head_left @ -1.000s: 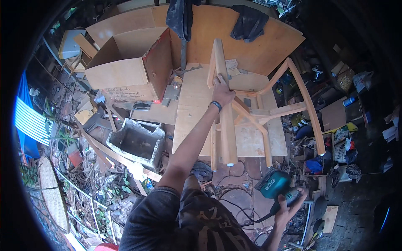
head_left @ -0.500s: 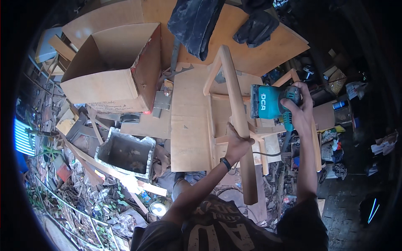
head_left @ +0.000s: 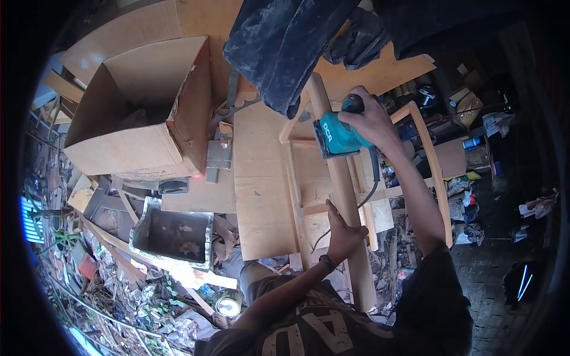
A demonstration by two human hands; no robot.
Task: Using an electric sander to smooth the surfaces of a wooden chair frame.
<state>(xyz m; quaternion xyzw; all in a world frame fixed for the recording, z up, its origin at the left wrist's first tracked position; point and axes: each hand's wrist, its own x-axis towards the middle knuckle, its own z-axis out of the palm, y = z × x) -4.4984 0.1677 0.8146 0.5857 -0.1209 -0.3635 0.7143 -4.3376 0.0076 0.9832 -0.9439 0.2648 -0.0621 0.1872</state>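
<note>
- An open brown cardboard box (head_left: 139,118), its flaps raised and its corrugated walls scuffed, stands at the far left on a pale plywood sheet (head_left: 261,178).
- Below the box sits a rectangular grey metal tray (head_left: 172,234) with dented, shiny walls and dirt inside; loose wooden offcuts and litter lie around it.
- Just right of the box lie small flat grey metal pieces (head_left: 218,155), resting on the plywood.
- A dark blue, dust-marked fabric garment (head_left: 285,47) hangs down over the top of the bench, its hem just above the chair.
- The unfinished light-wood chair frame (head_left: 309,207), smooth and bare with rounded rails, lies tilted across the plywood; 1 long thick wooden leg (head_left: 347,219) runs from the garment down towards the person.
- The left hand (head_left: 339,228), a dark band at its wrist, is clasped on that leg, fingers wrapped around it about midway along.
- The right hand (head_left: 371,118) grips the top of a teal plastic electric sander (head_left: 339,133), fingers curled tight over its black knob; the flat base of the sander presses against the upper part of the leg, and its black cord (head_left: 371,190) trails down beside it.
- At the right a curved wooden armrest piece (head_left: 436,172) arcs past the right forearm.
</note>
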